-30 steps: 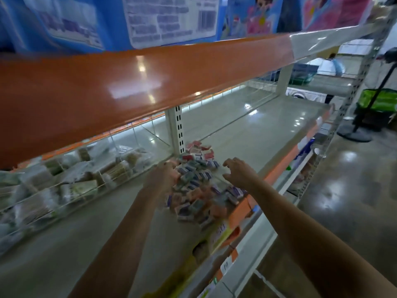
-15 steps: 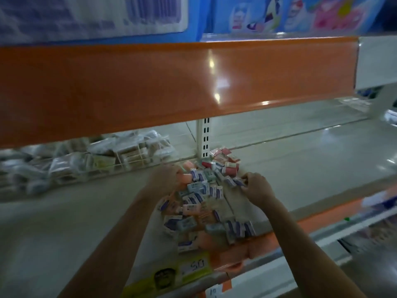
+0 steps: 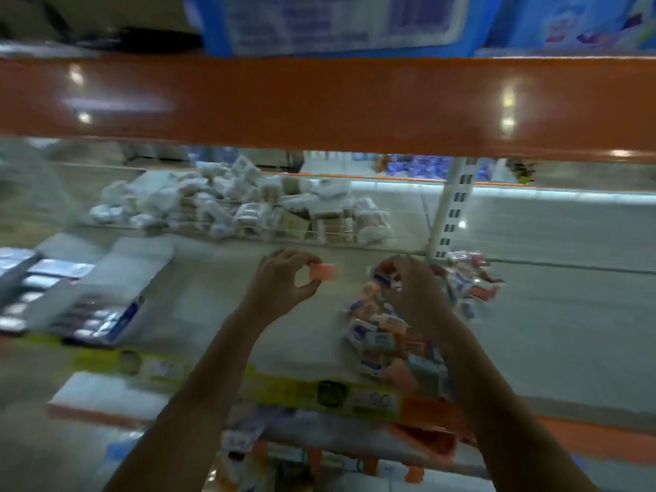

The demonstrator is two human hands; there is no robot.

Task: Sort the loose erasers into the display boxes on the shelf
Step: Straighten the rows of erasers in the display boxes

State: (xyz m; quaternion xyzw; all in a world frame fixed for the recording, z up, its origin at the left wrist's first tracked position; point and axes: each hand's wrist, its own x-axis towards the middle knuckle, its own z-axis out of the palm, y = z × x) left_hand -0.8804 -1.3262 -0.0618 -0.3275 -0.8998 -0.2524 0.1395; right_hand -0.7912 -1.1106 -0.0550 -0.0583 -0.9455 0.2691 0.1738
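Note:
A heap of loose erasers [image 3: 387,335] in pink, white and blue wrappers lies on the grey shelf [image 3: 220,307], right of centre. My left hand [image 3: 284,282] is lifted off the shelf, left of the heap, and pinches one pink eraser [image 3: 323,272] between thumb and fingers. My right hand [image 3: 411,285] rests on the top of the heap with its fingers curled among the erasers; the blur hides whether it grips one. Display boxes [image 3: 67,296] with rows of packed erasers stand at the left of the shelf.
An orange shelf beam [image 3: 319,101] crosses overhead. A wire basket [image 3: 248,207] of wrapped packets sits behind the hands. A white slotted upright [image 3: 451,214] stands behind the heap. Yellow price labels [image 3: 284,385] line the front edge.
The view has swung left, bringing the display boxes into sight. My left hand has come off the heap to the left with a pink eraser. My right hand stays on the heap.

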